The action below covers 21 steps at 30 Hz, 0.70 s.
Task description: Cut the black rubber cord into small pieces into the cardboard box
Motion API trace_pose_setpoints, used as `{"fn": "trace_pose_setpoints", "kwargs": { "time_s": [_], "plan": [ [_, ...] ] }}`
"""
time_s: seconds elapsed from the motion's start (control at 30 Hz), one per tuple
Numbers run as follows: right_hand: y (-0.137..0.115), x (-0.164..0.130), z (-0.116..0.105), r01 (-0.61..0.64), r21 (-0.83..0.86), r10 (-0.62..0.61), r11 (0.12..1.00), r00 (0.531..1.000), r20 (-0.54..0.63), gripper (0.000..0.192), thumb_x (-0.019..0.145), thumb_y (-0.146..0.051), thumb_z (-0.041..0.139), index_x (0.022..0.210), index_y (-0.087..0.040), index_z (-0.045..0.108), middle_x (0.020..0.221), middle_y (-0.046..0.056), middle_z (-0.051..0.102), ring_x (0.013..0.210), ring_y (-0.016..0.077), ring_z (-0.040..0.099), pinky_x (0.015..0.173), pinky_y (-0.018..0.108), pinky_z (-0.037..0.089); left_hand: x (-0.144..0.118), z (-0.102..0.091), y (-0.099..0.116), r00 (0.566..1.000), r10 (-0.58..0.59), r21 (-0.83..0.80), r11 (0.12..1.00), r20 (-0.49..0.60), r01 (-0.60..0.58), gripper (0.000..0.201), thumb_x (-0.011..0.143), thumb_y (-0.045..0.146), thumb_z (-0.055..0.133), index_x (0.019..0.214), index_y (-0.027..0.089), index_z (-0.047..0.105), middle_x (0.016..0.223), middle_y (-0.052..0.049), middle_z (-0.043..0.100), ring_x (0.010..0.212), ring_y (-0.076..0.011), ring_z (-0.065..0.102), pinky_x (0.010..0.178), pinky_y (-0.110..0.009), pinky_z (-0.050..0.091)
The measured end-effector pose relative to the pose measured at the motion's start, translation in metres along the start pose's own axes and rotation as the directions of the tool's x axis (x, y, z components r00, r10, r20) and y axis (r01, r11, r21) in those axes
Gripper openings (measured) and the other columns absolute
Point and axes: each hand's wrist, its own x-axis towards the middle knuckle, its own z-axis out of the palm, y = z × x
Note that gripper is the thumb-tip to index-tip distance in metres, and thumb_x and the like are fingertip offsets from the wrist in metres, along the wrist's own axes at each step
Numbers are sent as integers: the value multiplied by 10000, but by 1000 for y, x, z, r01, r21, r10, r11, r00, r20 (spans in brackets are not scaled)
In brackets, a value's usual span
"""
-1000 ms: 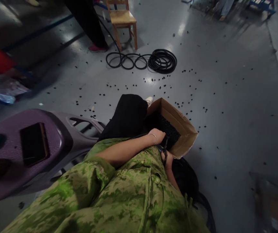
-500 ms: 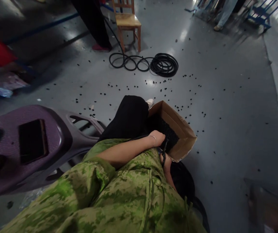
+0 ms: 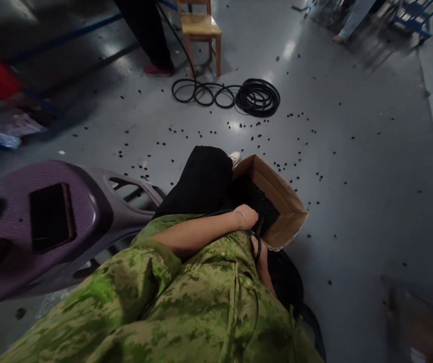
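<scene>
The left hand [image 3: 247, 216], a thin bracelet at its wrist, lay at the near edge of the cardboard box [image 3: 282, 194], its fingers curled down over the box's dark contents; whether they had closed on anything could not be told, since the knuckles hid them. At about six o'clock from it, the right hand [image 3: 258, 250] showed only partly past the green camouflage shirt [image 3: 201, 302], fingers wrapped about a thin black cable [image 3: 257, 237] that ran up between the two hands. The box sat tilted on the person's lap, open toward the hands, filled with small black pieces [image 3: 261, 201], just beside the black-trousered knee [image 3: 203, 179] at its nine o'clock. More black pieces lay scattered over the grey floor [image 3: 352, 151]. At twelve o'clock from the box lay a coiled black hose [image 3: 257, 96], with a wooden chair [image 3: 200, 30] beyond it. At nine o'clock stood a purple plastic stool [image 3: 87, 217] bearing a dark phone [image 3: 50, 217].
</scene>
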Motion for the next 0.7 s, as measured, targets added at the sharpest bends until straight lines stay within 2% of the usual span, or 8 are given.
{"fn": "trace_pose_setpoints", "kwargs": {
  "time_s": [0.1,0.2,0.3,0.47,0.7],
  "plan": [
    [3,1,-1,-17,30,16,999,999,43,402,778,-480,494,886,-126,652,896,85,665,876,214,544,832,278,432,-1,-1,0,1000,-15,-17,1000,7,15,253,824,252,543,998,115,666,958,-181,692,901,-258,656,748,-315,488],
    [9,3,0,4,-13,-4,1000,999,38,370,787,-463,476,819,-132,638,856,70,654,805,201,534,783,273,430,-3,-3,1,999,-30,-28,999,14,30,253,818,249,552,1003,116,663,967,-181,690,900,-246,654,752,-302,485],
    [14,6,2,30,-81,-30,996,1000,4,357,784,-450,462,740,-133,619,777,55,634,730,189,512,719,275,426,-3,-4,1,999,-34,-27,999,21,35,256,814,238,556,1012,112,659,972,-186,688,904,-246,653,754,-305,488],
    [21,11,5,4,-150,-12,989,999,-47,380,753,-471,432,648,-134,573,700,46,587,672,165,458,624,260,414,-1,-2,1,999,-31,12,999,43,30,278,818,222,529,1036,101,652,963,-188,689,908,-257,652,749,-318,498],
    [24,19,8,-25,-216,2,976,994,-109,331,696,-456,437,588,-158,535,600,21,526,616,149,409,602,270,394,1,0,0,999,-38,2,999,4,38,270,817,237,525,1008,108,667,976,-189,685,918,-261,648,758,-322,499]
  ]
}}
